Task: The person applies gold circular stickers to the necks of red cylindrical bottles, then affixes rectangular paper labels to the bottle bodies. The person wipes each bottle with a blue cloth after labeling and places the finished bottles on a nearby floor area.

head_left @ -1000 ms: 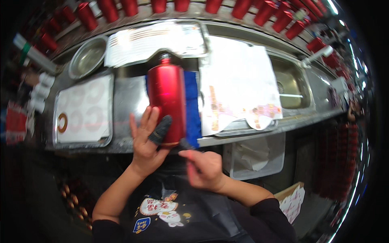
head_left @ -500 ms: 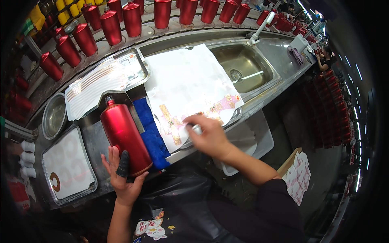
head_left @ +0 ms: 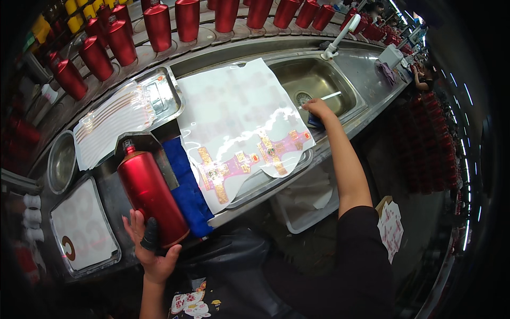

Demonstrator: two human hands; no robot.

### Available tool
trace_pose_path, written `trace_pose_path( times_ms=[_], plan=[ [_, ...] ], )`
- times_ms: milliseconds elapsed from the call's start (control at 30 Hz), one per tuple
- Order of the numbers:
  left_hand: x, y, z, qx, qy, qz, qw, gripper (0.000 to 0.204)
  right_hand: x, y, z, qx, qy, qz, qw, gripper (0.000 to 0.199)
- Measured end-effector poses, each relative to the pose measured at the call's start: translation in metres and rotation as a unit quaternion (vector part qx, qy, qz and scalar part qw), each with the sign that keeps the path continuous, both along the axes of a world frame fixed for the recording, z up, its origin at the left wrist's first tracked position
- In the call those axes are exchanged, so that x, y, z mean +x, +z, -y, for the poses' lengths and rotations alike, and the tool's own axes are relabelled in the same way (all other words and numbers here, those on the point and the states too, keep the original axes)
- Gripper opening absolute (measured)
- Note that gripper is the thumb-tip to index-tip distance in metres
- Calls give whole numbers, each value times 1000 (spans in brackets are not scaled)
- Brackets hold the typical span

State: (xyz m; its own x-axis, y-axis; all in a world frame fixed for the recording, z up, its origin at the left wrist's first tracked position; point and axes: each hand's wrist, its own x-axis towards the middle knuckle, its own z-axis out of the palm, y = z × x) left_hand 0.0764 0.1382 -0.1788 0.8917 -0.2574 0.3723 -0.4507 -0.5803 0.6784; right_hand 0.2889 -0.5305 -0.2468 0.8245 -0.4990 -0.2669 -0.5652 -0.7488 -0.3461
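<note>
A shiny red bottle [head_left: 151,191] lies tilted, its open neck pointing away from me, in a dark angled metal holder [head_left: 139,139]. My left hand [head_left: 151,244] rests against the bottle's base with fingers spread, and a black cover sits on one finger. Over the sink's near edge, my right hand [head_left: 317,108] pinches a small dark blue thing [head_left: 315,120] whose kind I cannot make out. Left of that hand lies a white backing sheet [head_left: 234,101] with pink and gold cross-shaped labels [head_left: 226,173] along its near edge.
A metal sink [head_left: 303,80] with a white tap [head_left: 340,37] adjoins the sheet. Blue cloth [head_left: 186,186] lies beside the bottle. At left are a tray with a brown C-shaped piece [head_left: 68,248], a round metal bowl [head_left: 62,162] and striped strips [head_left: 114,119]. Red bottles [head_left: 158,26] line the conveyor behind.
My right hand has moved from the labels at the sheet's near edge to the sink, and now holds the dark blue thing. My left hand stays at the bottle's base. The view has shifted slightly.
</note>
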Motion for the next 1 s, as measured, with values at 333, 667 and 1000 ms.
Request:
trace_pose_path(
  times_ms=[333,667,1000],
  plan=[
    [-4,-5,6,-7,19,0,1000,73,-45,147,-97,357,7,-66,932,30],
    [-2,-8,4,-33,0,0,999,74,-131,98,-157,29,-5,143,989,32],
    [-1,-5,6,-40,0,-7,999,71,-127,110,-209,-284,42,222,932,18]
  ],
)
